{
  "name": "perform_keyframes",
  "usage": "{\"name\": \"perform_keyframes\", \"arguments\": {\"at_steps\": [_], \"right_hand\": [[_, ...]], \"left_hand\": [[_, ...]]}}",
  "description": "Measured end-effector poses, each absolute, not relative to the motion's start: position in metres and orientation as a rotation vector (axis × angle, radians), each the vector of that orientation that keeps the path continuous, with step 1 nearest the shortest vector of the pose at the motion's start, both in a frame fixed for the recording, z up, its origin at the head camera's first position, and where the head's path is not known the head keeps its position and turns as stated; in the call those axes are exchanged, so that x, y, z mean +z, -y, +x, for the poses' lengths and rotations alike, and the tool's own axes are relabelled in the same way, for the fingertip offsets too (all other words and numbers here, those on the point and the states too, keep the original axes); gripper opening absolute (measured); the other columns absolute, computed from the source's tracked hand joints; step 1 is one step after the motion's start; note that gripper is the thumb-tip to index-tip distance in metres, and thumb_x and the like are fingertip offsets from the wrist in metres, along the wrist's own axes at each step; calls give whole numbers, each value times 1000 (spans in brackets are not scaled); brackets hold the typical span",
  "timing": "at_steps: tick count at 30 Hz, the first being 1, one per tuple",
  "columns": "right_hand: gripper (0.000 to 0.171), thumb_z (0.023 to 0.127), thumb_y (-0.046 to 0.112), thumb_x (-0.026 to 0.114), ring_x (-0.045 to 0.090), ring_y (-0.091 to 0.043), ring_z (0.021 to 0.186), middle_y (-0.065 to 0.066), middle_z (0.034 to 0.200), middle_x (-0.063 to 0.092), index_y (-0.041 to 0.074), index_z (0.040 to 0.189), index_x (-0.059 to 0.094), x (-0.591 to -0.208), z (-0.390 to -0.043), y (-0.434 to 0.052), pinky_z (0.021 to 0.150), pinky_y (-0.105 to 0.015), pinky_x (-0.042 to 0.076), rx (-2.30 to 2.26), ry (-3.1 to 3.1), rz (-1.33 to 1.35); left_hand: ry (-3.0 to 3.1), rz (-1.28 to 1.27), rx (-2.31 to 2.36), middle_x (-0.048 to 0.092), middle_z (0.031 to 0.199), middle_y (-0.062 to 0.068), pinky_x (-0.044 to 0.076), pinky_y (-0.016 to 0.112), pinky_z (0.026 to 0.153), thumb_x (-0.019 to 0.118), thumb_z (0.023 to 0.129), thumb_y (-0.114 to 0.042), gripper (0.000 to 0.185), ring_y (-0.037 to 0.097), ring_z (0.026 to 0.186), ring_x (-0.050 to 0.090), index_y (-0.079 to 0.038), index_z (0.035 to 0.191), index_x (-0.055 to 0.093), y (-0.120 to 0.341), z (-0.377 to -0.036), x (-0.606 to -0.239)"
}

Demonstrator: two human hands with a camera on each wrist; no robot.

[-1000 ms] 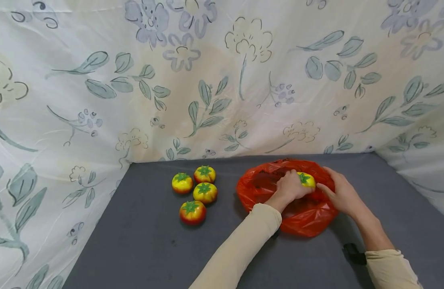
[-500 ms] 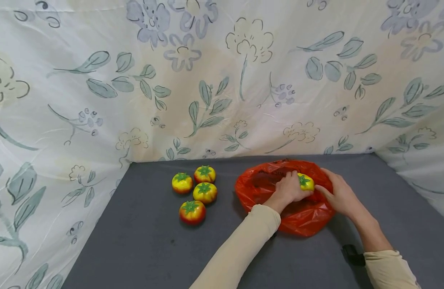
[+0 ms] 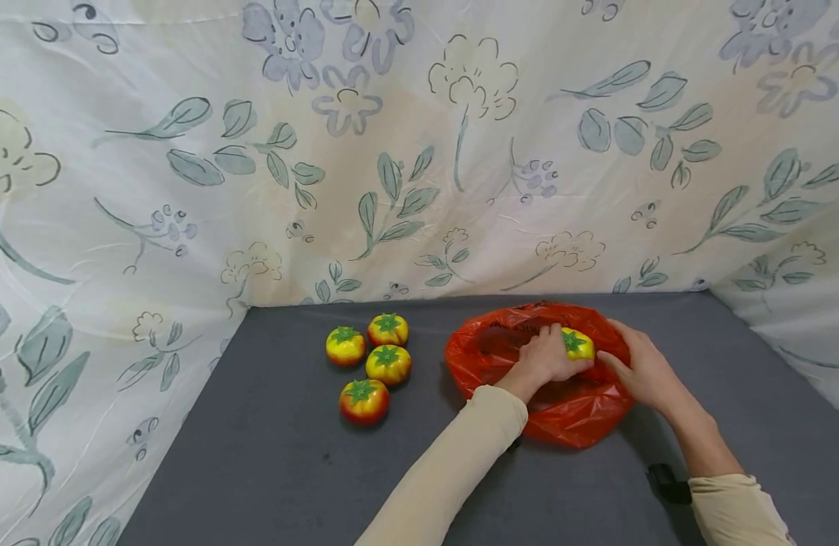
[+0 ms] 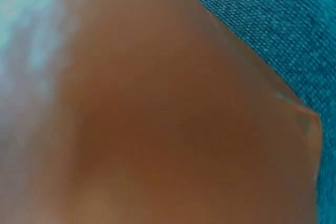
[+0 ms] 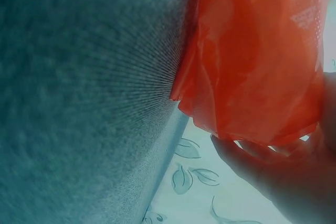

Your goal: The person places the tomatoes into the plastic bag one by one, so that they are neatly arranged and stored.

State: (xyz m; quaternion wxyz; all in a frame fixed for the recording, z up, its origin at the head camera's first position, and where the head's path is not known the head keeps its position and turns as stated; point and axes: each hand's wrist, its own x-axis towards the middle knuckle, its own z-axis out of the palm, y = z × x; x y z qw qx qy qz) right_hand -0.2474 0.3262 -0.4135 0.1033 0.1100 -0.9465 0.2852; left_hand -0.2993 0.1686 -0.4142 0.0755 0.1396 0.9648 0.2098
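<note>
In the head view my left hand [image 3: 545, 356] reaches into the mouth of a red plastic bag [image 3: 573, 425]. It grips a yellow tomato [image 3: 576, 344] with a green star-shaped top, thumb along the near side. My right hand [image 3: 641, 364] holds the bag's right rim, its thumb over the edge on the inner side. The right wrist view shows that hand [image 5: 294, 182] with fingers at the edge of the bag [image 5: 257, 61]. Blurred brown fills most of the left wrist view. The inside of the bag below my left hand is hidden.
Several red-and-yellow tomatoes [image 3: 364, 402] stand grouped on the dark grey table [image 3: 269, 470], left of the bag. A floral cloth [image 3: 392, 189] hangs along the table's back and sides. A black strap [image 3: 668, 484] shows at my right wrist.
The tomato in my left hand has shifted slightly down and left within the bag's mouth. My right hand stays at the rim, and the grouped tomatoes have not moved.
</note>
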Motion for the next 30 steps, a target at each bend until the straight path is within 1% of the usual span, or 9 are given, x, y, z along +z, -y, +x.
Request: {"name": "perform_keyframes", "arguments": {"at_steps": [9, 15, 17, 19, 23, 28, 30], "right_hand": [[62, 91, 8, 63, 35, -53, 113, -38, 129, 36, -14, 138, 29, -413, -249, -326, 87, -70, 34, 827, 2771, 342], [63, 91, 9, 63, 35, -53, 113, -38, 129, 36, -14, 138, 30, -413, -251, -326, 86, -70, 34, 813, 2769, 336], [63, 91, 10, 63, 35, -53, 113, -38, 129, 36, -13, 138, 30, -413, -251, -327, 86, -70, 34, 815, 2767, 331], [62, 91, 10, 64, 35, -53, 113, -38, 128, 36, -13, 138, 30, -413, -251, -327, 86, -70, 34, 819, 2762, 336], [62, 91, 9, 64, 35, -53, 112, -37, 127, 37, -13, 138, 31, -414, -250, -327, 85, -70, 34, 819, 2755, 355], [64, 91, 13, 64, 34, -53, 113, -38, 128, 36, -14, 138, 30, -414, -249, -325, 86, -70, 34, 828, 2792, 337], [65, 92, 14, 64, 34, -53, 113, -38, 128, 35, -13, 139, 29, -414, -250, -325, 86, -70, 34, 832, 2805, 323]], "left_hand": [[-2908, 433, 433, 46, 119, -5, 43, 31, 86, 67, 79, -59, 75, 13, 105, 49, -20, 136, 36, -164, -292, -398], [-2873, 511, 399, 40, 135, -7, 42, 33, 92, 65, 81, -58, 84, 14, 118, 45, -20, 146, 28, -159, -289, -388], [-2889, 566, 371, 39, 138, -8, 42, 34, 92, 64, 82, -58, 81, 13, 120, 44, -23, 147, 30, -157, -288, -385], [-2912, 625, 353, 39, 138, -10, 42, 34, 91, 62, 84, -58, 75, 12, 119, 44, -26, 146, 34, -154, -289, -382], [-2927, 728, 419, 44, 135, -10, 43, 34, 89, 62, 86, -54, 64, 10, 115, 47, -32, 142, 40, -144, -289, -375], [-2898, 780, 565, 48, 130, -10, 43, 35, 88, 62, 88, -49, 58, 7, 110, 50, -33, 140, 43, -132, -292, -367], [-2895, 793, 598, 48, 132, -11, 43, 35, 89, 61, 89, -48, 56, 7, 111, 50, -33, 140, 43, -128, -293, -363]]}}
